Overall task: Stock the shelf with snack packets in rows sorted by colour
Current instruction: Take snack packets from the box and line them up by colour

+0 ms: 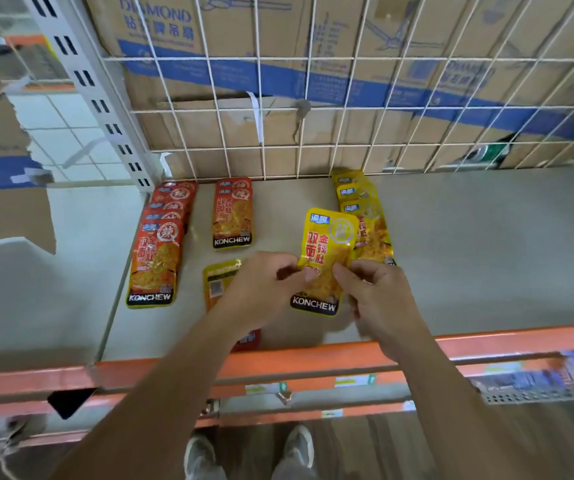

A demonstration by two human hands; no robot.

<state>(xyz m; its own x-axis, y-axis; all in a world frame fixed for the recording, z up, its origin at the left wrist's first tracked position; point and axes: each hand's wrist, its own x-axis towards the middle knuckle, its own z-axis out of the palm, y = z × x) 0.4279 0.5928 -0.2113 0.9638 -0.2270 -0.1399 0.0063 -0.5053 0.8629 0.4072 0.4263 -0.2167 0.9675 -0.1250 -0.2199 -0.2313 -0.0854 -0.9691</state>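
Snack packet in yellow (327, 258), printed KONCHEW along its black lower band, is held face-up just above the shelf board (469, 258), tilted a little to the right. Both hands pinch it at its middle: the left hand (261, 289) grips the left edge between thumb and fingers, and the right hand (379, 299) grips the right edge the same way. Just behind it and to the right lies a row of yellow packets (365, 216), overlapping one another like tiles and running back to the wire mesh panel (347, 98). Partly under the left hand lies another yellow packet, back side up (218, 285), and a red packet (249, 339) peeks out below the left forearm (most of it is hidden). Farther left a short stack of red packets (233, 213) sits face-up, and beside the white slotted upright (105, 109) a longer overlapping row of red packets (161, 244) runs front to back. An orange shelf rail (140, 370) edges the board. Cardboard boxes with blue bands (278, 64) stand behind the mesh.
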